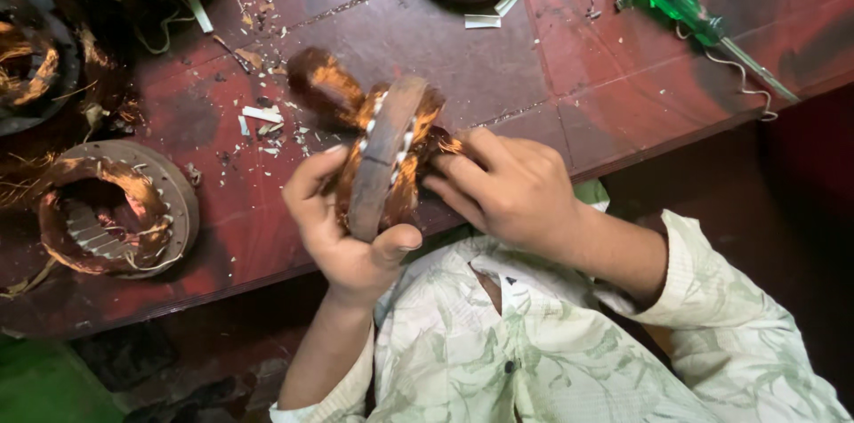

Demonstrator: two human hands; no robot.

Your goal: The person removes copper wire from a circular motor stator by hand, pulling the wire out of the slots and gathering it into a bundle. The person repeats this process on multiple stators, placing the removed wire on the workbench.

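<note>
Over the red table, left hand grips copper-wound stator, right hand fingers apparently pinching its hidden far side.

Motor-rewinding workshop: copper-wound stators, screwdriver
</note>
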